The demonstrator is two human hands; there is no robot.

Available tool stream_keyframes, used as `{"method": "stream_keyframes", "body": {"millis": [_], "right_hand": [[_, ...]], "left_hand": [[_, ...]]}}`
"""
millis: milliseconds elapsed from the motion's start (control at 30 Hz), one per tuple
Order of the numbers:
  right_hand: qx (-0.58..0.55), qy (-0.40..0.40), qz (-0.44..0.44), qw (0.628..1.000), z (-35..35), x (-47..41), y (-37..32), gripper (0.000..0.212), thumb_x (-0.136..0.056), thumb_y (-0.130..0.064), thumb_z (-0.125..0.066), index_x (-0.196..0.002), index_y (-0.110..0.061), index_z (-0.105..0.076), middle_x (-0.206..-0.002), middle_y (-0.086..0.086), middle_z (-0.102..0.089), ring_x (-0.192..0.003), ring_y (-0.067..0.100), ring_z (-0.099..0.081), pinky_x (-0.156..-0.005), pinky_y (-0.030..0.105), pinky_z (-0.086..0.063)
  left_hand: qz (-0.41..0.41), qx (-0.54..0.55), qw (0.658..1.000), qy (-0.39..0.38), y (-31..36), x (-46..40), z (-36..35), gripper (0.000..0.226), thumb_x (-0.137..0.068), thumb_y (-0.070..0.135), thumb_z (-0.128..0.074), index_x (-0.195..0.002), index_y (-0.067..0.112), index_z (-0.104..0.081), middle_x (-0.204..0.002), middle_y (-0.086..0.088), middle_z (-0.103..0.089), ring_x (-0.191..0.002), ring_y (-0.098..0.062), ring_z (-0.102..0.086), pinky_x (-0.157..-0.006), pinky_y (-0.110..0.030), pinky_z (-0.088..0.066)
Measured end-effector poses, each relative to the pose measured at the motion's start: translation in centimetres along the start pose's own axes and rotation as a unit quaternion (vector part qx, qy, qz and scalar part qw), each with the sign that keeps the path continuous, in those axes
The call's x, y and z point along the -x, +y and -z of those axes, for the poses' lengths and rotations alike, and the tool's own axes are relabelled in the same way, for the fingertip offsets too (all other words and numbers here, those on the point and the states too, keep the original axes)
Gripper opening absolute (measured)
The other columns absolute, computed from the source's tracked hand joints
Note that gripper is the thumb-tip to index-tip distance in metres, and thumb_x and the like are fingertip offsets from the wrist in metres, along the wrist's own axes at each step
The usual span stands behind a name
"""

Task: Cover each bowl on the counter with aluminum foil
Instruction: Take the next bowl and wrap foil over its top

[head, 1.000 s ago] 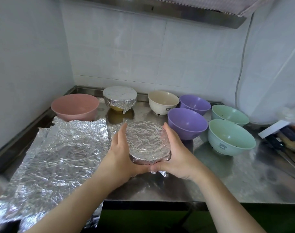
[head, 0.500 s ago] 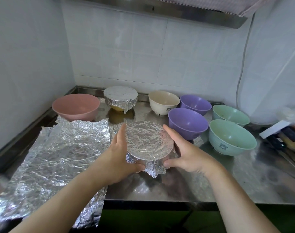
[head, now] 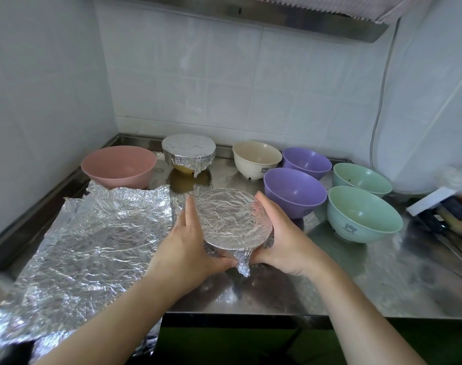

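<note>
A: Where does the foil-wrapped bowl sit?

B: Near the middle of the steel table, toward its front edge. The left hand grips its side at nine o'clock and the right hand grips it at three o'clock, fingers curled round the foil skirt. A crumpled foil tail hangs from the rim at six o'clock, between the thumbs. Whether the bowl rests on the table or is lifted cannot be told.

A: And the other bowls?

B: A second covered bowl, yellow under its foil, stands at twelve o'clock by the back wall. A pink bowl is at ten o'clock. At one o'clock stands a cream bowl, with a far purple bowl just beside it. A near purple bowl sits at two o'clock, close to the right hand. Two green bowls lie farther out at three o'clock: the far green bowl and the near green bowl. All six are uncovered.

A: Spare foil?

B: A large wrinkled foil sheet lies flat at nine o'clock, overhanging the table's front edge.
</note>
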State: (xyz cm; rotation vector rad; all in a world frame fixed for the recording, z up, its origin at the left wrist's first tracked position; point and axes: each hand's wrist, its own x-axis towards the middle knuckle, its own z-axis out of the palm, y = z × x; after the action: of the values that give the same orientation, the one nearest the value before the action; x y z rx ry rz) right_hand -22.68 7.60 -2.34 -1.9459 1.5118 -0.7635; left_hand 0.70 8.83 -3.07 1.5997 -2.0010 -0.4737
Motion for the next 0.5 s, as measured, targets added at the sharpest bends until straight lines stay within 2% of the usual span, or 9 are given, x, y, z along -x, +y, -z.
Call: {"method": "stream_keyframes", "body": {"millis": [67, 133, 300, 500], "right_hand": [[-0.006, -0.007, -0.003, 1.000, -0.1, -0.1, -0.1, 0.150, -0.055, -0.041, -0.105, -0.169, -0.032, -0.008, -0.170, -0.024, -0.018, -0.151, -0.014, -0.019, -0.127, 0.019, -0.018], [-0.010, -0.014, -0.008, 1.000, -0.2, -0.1, -0.2, 0.158, -0.048, -0.046, -0.106, -0.169, -0.034, -0.005, -0.170, -0.024, -0.018, -0.152, -0.012, -0.019, -0.130, 0.029, -0.021], [-0.021, -0.011, -0.008, 1.000, -0.5, 0.0, -0.5, 0.167, -0.044, -0.038, -0.109, -0.169, -0.034, 0.003, -0.170, -0.024, -0.015, -0.152, -0.012, -0.019, -0.126, 0.020, -0.020], [-0.007, 0.020, 0.011, 1.000, -1.4, 0.2, -0.7, 0.167, -0.046, -0.051, -0.106, -0.168, -0.036, 0.009, -0.169, -0.028, -0.006, -0.154, -0.014, -0.008, -0.127, 0.021, -0.017]], "left_hand": [[-0.001, -0.007, 1.000, 0.006, 0.0, 0.1, -0.1, 0.159, -0.054, 0.079, -0.085, -0.160, 0.022, 0.020, -0.169, -0.008, -0.023, -0.145, -0.028, -0.044, -0.106, -0.039, -0.047], [-0.001, -0.015, 1.000, 0.012, 0.1, 0.1, -0.2, 0.158, -0.055, 0.080, -0.083, -0.160, 0.022, 0.021, -0.169, -0.008, -0.024, -0.144, -0.028, -0.045, -0.104, -0.040, -0.048], [-0.002, -0.012, 1.000, 0.018, 0.2, 0.2, -0.4, 0.156, -0.056, 0.078, -0.083, -0.160, 0.023, 0.020, -0.168, -0.008, -0.024, -0.144, -0.029, -0.045, -0.104, -0.041, -0.048], [-0.011, -0.016, 1.000, 0.011, 0.1, 0.1, -0.6, 0.156, -0.059, 0.072, -0.086, -0.160, 0.023, 0.023, -0.171, -0.010, -0.015, -0.145, -0.032, -0.044, -0.105, -0.044, -0.049]]}}
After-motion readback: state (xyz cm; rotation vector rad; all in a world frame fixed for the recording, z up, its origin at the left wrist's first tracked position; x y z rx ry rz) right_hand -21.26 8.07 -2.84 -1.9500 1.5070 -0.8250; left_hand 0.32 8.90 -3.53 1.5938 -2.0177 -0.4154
